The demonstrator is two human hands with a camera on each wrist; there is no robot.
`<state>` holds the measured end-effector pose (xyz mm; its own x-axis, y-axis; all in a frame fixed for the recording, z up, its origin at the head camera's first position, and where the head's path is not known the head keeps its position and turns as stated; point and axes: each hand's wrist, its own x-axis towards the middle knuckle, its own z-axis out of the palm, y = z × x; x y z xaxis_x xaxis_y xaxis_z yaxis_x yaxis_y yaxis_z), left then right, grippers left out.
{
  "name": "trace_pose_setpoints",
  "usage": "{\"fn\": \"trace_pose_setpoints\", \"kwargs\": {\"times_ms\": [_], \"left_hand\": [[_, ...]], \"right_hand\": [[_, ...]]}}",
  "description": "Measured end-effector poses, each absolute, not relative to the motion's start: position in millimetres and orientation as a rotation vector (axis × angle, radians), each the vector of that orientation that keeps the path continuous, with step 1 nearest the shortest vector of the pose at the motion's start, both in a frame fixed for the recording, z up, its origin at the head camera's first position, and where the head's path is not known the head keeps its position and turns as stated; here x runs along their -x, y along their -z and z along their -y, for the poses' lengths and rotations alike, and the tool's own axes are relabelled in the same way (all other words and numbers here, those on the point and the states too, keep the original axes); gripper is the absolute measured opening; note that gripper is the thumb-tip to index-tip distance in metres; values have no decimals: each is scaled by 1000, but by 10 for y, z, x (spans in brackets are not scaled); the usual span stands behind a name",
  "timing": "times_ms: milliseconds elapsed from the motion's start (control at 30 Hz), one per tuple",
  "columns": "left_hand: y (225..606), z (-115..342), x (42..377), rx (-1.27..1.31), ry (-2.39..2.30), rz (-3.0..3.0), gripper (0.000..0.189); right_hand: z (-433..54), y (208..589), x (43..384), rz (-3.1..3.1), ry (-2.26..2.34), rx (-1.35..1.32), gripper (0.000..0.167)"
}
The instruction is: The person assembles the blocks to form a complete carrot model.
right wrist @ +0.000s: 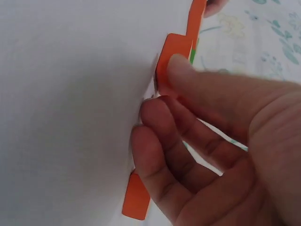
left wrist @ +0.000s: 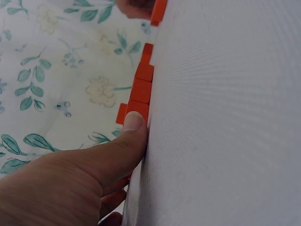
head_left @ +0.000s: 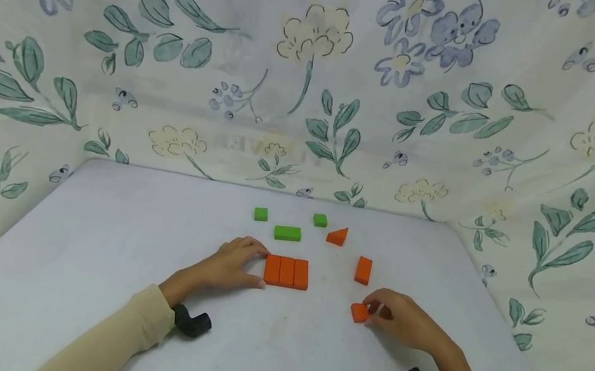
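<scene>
The row of three orange blocks lies near the middle of the white table, long sides touching and ends level; the left hand brackets its left end, thumb at the near corner and forefinger at the far one, in a part-closed pinch on the leftmost block, which probably steadies the row and squares its edges; the forefinger's contact is hidden in the left wrist view, so how firm that grip is I cannot tell; to the right, well apart from the row, the right hand has a small orange block between thumb and fingertips, the gap nearly closed, held by its right side so that its left side is unobstructed; a loose orange block lies just beyond that hand, and an orange wedge farther back; the long green block and two small green blocks sit behind the row, beyond both hands, which seems to leave the near surface free for handling.
</scene>
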<state>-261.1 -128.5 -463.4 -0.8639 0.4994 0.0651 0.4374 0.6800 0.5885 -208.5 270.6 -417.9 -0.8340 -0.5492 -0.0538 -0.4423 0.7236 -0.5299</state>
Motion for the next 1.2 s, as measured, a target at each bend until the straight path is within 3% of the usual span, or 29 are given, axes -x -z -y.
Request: {"fn": "trace_pose_setpoints", "kwargs": {"times_ms": [467,700,1200], "left_hand": [[4577,1283,2620,-788,-906,-2805,64],[4634,1273,2619,-787,-918,-2807,64],[4643,1259,2599,-792,-889,-2834,63]], "right_hand": [[-2294,4085,2131,-2731,907,922,23],[-1945,4092,2194,-2718,990,1114,22],[-1393,4246,2299,-2772,788,1157,23]]}}
